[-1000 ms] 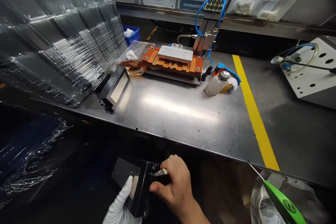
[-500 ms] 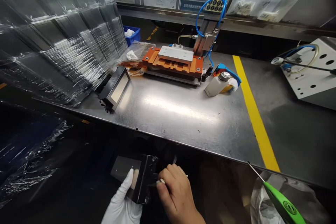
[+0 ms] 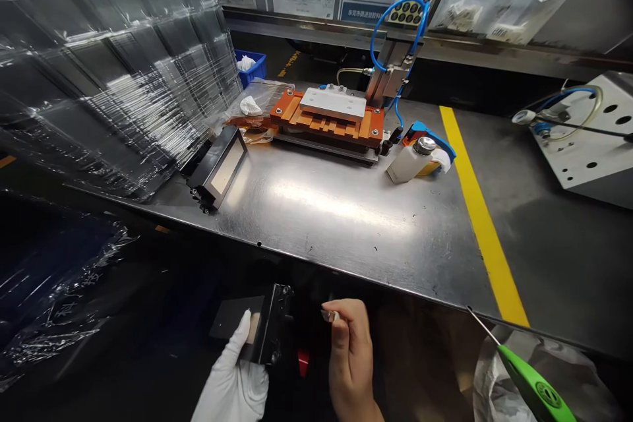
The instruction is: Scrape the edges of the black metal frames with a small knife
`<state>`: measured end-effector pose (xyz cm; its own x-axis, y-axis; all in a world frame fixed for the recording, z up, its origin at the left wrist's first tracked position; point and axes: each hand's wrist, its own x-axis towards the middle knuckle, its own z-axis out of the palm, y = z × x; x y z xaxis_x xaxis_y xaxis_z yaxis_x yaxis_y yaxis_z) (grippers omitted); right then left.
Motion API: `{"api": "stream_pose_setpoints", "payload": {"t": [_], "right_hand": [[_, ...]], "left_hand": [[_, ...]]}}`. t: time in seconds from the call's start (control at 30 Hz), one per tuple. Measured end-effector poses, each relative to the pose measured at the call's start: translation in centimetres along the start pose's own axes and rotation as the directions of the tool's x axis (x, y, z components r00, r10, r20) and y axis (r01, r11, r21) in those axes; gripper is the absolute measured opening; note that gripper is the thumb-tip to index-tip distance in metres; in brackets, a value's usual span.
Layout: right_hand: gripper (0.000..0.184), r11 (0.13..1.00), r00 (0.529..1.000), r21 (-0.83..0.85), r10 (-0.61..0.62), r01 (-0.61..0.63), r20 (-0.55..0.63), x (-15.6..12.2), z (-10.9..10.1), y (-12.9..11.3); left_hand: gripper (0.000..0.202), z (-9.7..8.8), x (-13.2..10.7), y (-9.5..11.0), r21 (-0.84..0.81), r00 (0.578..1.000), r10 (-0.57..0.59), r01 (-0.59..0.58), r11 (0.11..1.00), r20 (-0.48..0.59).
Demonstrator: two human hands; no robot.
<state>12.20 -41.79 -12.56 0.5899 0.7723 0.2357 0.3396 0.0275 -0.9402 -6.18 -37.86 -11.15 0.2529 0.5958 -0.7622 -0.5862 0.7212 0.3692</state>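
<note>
Stainless steel bench (image 3: 346,211) beside yellow floor line (image 3: 482,224). On it: one orange fixture (image 3: 326,120), one black module (image 3: 217,168). Second black module (image 3: 271,324), below bench edge, gripped by white-gloved left hand (image 3: 232,379); bare right hand (image 3: 350,359) pinches one small metal-tipped piece (image 3: 329,316).

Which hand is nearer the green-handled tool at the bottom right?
The right hand, which is bare, is nearer, off to the tool's left. The green-handled tool is farther from the left hand, which is white-gloved and holds a black module.
</note>
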Motion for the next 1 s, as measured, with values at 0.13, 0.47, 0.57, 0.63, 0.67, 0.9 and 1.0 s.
{"api": "stream_pose_setpoints", "payload": {"t": [0.13,0.47,0.57,0.63,0.67,0.9,1.0], "right_hand": [[0.052,0.905,0.83,0.142,0.294,-0.402,0.475,-1.0,-0.1,0.2],[0.051,0.989,0.948,0.047,-0.15,0.143,0.281,-0.5,1.6,-0.9],[0.049,0.983,0.948,0.032,-0.182,0.18,0.262,-0.3,1.7,-1.1],[0.049,0.981,0.945,0.041,-0.195,0.191,0.263,-0.2,1.7,-1.1],[0.049,0.981,0.943,0.053,-0.196,0.188,0.268,-0.2,1.6,-1.0],[0.055,0.959,0.926,-0.038,-0.258,0.279,0.277,-0.5,1.7,0.5],[0.052,0.922,0.913,-0.116,-0.339,0.371,0.225,-0.5,2.0,0.6]], "left_hand": [[0.041,1.7,-0.2,-0.2,-0.014,0.999,0.043,-0.043,0.999,-0.018],[0.045,1.8,0.4,-0.2,-0.196,0.999,-0.039,0.036,0.98,-0.012],[0.043,1.4,0.5,-0.2,-0.195,0.998,-0.066,0.063,0.979,-0.009],[0.043,1.3,0.6,-0.2,-0.191,0.998,-0.063,0.06,0.98,-0.014],[0.044,1.2,0.5,-0.2,-0.189,0.998,-0.059,0.055,0.98,-0.019],[0.048,1.1,0.4,-0.2,-0.182,0.999,-0.03,0.027,0.983,-0.012],[0.042,1.2,0.4,-0.3,-0.168,1.0,-0.012,0.008,0.986,-0.022]]}}
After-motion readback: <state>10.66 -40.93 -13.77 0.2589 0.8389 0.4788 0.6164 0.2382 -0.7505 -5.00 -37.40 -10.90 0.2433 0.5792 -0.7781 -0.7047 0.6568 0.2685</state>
